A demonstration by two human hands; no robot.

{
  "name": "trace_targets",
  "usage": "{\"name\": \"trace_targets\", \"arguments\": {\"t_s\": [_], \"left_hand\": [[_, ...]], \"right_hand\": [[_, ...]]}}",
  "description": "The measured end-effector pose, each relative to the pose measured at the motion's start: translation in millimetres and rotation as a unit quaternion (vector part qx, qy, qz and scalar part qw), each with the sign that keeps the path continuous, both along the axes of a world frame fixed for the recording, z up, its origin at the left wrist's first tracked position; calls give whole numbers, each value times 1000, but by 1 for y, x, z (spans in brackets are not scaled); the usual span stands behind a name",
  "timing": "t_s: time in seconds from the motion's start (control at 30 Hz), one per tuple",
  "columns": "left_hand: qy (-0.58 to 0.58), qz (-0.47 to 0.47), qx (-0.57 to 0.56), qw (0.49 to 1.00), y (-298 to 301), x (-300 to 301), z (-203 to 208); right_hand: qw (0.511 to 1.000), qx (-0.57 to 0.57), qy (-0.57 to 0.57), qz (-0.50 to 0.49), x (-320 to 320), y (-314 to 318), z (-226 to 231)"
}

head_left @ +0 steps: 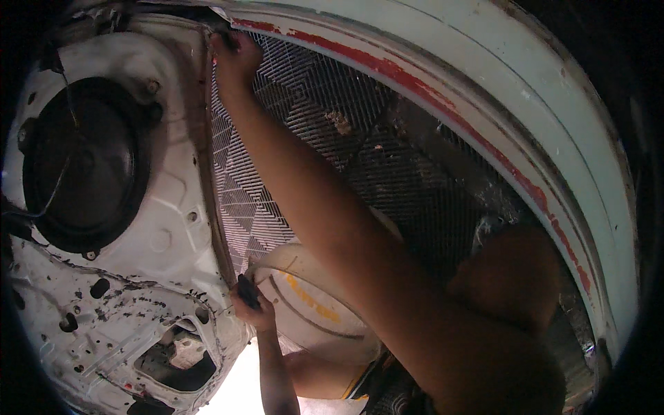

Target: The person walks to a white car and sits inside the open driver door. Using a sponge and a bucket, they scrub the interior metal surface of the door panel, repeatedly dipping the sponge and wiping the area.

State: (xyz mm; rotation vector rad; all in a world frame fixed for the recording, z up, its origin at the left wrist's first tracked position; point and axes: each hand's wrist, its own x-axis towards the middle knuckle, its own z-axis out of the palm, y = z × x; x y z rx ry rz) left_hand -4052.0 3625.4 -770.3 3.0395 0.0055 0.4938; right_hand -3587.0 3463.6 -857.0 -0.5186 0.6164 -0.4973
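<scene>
A bare white car door (166, 242) stands on my left, with a round black speaker (86, 166) fixed in it. My right hand (238, 59) reaches far forward to the upper end of the door's edge. Its fingers are curled, and a dark patch shows at them; what they hold is too dark to make out. Lower down, beside the same edge, my left hand (254, 311) is closed on a small black object (247, 292). That object's kind cannot be told.
A pale rounded plastic container (318, 308) with yellow marks stands between my arms. Ridged patterned floor tiles (297, 90) lie below. A pale car body edge with a worn red strip (415, 83) curves along the right. My bent knee (512, 277) is at the right.
</scene>
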Motion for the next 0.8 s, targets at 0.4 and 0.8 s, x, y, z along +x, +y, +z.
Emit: {"name": "trace_targets", "arguments": {"t_s": [0.4,0.8], "left_hand": [[51,28,11,998,15,-8,0],[4,24,26,999,12,-17,4]], "right_hand": [[963,259,-72,-29,33,-1,19],[928,314,-101,170,4,-5,18]]}}
